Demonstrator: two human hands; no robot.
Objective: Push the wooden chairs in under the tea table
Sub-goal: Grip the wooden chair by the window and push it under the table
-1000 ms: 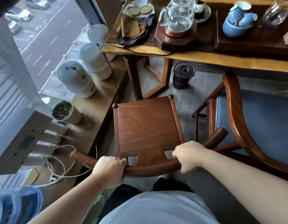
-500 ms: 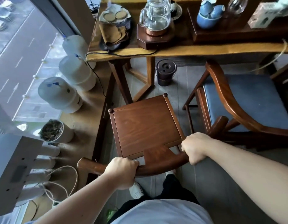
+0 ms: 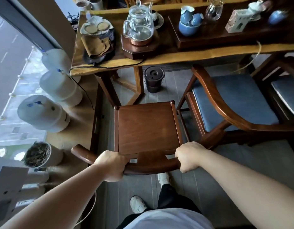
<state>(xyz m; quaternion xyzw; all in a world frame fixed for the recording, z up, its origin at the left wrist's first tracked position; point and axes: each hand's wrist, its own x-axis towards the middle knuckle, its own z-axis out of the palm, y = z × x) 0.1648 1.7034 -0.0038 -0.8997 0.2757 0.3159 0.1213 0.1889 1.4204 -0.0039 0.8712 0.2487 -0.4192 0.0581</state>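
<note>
Both our hands, left hand (image 3: 112, 165) and right hand (image 3: 189, 156), clamped round wooden chair (image 3: 147, 129) backrest. Risk: seat front corner probably strikes table leg (image 3: 108, 90) under tea table (image 3: 159, 57) left edge.

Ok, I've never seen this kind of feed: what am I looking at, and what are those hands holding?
There is no robot. A camera on a person's head looks down at their bare hands. The left hand and right hand each have a grip on the curved back rail of a wooden chair, which stands short of the tea table. The table carries a glass kettle, blue cups and cloths. A cushioned armchair stands to the right.
</note>
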